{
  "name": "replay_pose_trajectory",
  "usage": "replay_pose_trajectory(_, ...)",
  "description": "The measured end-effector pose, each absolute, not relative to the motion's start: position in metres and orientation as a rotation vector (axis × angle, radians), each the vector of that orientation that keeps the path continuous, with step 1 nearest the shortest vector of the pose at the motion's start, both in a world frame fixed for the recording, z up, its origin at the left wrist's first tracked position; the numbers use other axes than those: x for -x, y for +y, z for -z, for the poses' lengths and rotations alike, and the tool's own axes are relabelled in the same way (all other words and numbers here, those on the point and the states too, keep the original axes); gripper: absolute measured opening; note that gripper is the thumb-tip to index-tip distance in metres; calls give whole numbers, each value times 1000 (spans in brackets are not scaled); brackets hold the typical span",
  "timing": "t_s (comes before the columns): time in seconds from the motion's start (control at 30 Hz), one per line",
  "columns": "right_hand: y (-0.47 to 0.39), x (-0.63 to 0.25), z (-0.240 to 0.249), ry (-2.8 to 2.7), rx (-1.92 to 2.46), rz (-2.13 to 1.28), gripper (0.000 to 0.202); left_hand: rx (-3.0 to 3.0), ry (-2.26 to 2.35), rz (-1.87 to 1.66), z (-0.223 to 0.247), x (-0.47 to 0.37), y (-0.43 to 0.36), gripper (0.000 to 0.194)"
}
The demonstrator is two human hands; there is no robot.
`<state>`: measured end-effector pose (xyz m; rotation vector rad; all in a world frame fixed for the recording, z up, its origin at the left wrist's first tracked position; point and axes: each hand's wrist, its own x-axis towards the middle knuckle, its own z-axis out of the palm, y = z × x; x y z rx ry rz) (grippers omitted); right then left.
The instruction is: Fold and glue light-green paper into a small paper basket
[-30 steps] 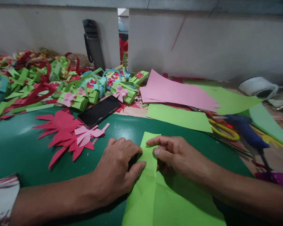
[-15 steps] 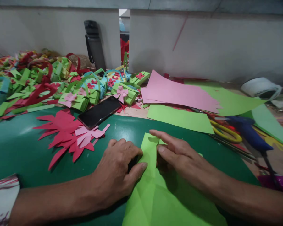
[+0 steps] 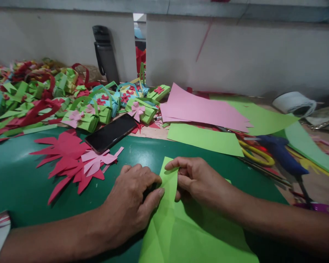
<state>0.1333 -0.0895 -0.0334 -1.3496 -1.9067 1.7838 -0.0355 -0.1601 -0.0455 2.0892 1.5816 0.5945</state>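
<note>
A creased sheet of light green paper (image 3: 192, 237) lies in front of me, its upper left part folded over into a narrow flap. My left hand (image 3: 134, 193) pinches the left edge of that flap, thumb on top. On the flap's far end, the index finger of my right hand (image 3: 194, 179) curls over the top, with the thumb at its right edge. The underside of the flap and some of my fingers are hidden. Left of my hands lie red paper cut-outs (image 3: 63, 153) and pink paper bows (image 3: 98, 160).
A phone (image 3: 112, 131) rests near finished paper boxes (image 3: 84, 117) heaped at the left, with a dark bottle (image 3: 105, 54) behind. Pink sheets (image 3: 200, 111), a green strip (image 3: 205, 138), yellow-handled scissors (image 3: 257, 157) and a blue glue gun (image 3: 282, 153) lie right, on and beside the green mat (image 3: 139, 149).
My right index finger has bent from nearly straight to curled over the flap's far end. My left hand keeps its pinch. The whole view has shifted slightly.
</note>
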Motion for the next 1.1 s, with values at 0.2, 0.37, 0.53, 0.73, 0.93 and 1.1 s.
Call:
replay_pose_trajectory(0.2,-85,-128,30,-1963,1386,-1764,27,-2059,1600,-581,44,36,-158,12)
replay_pose_trajectory(0.37,-79,-128,31,-2052,1356,-1746,28,-2055,1578,-593,43,37,-159,17)
replay_pose_trajectory(0.53,-78,-129,28,-2229,1299,-1587,30,-2014,1605,-578,40,35,-156,15)
replay_pose_trajectory(0.73,-75,-124,18,-2472,1231,-1340,25,-1983,1625,-596,38,33,-150,19)
replay_pose_trajectory(0.93,-71,-120,14,-2611,1205,-1161,24,-1994,1663,-597,38,32,-147,20)
replay_pose_trajectory(1.1,-72,-124,15,-2561,1222,-1207,31,-2133,1590,-607,44,33,-149,23)
